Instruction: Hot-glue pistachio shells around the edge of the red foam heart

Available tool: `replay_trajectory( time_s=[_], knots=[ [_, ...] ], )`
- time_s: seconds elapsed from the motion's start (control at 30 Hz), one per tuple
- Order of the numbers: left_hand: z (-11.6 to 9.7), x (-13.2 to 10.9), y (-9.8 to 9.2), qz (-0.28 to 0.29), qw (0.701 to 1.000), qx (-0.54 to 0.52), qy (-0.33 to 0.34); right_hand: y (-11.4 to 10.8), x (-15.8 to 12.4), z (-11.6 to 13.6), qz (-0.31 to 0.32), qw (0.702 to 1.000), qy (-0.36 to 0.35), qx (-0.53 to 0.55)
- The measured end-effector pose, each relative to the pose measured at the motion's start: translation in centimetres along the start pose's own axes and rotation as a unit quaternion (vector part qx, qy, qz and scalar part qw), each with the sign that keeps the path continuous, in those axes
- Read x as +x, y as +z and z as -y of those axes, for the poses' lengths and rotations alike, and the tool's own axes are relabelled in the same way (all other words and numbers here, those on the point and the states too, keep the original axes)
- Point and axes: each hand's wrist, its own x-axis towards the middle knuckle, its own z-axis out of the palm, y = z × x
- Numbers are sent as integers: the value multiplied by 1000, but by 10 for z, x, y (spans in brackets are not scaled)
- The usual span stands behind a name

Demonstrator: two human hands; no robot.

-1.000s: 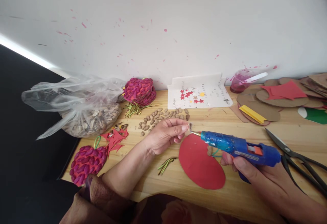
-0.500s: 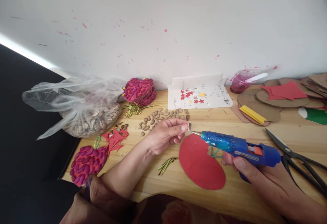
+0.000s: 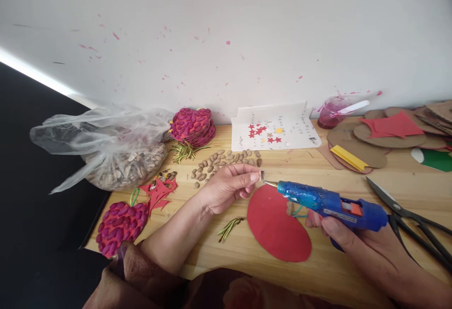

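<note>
Left hand (image 3: 231,186): fingers pinching a small piece (image 3: 262,176). Right hand (image 3: 369,248): fingers gripping a blue glue gun (image 3: 314,200), nozzle (image 3: 270,184) just beside the piece. Red cutout (image 3: 277,233) lies on the near counter (image 3: 208,255); scissors (image 3: 399,211) at right.

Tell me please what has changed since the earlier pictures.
Nothing clearly moved; nothing was taken or released. The left hand still pinches a small, pale-edged piece; the right hand still holds the blue plastic glue gun, its metal nozzle near that piece.
</note>
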Motion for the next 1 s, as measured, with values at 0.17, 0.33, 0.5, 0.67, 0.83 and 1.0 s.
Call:
replay_trajectory(
  time_s=[0.17, 0.33, 0.5, 0.67, 0.83, 1.0],
  knots=[
    [0, 0, 0, 1, 1000, -3, 1, -2, 0, 2, 18, 1000, -6, -5],
    [0, 0, 0, -3, 1000, 5, 6, 2, 2, 0, -3, 1000, 29, 1],
    [-3, -2, 2, -26, 993, 110, 38, 6, 7, -3, -53, 972, 194, 120],
    [4, -4, 12, -59, 931, 344, 111, 10, 11, -5, -58, 903, 278, 322],
    [9, -3, 27, -99, 806, 544, 209, 16, 8, -8, -55, 883, 298, 358],
    [10, 1, 39, -88, 729, 642, 218, 19, 5, -13, -17, 879, 312, 359]
  ],
)
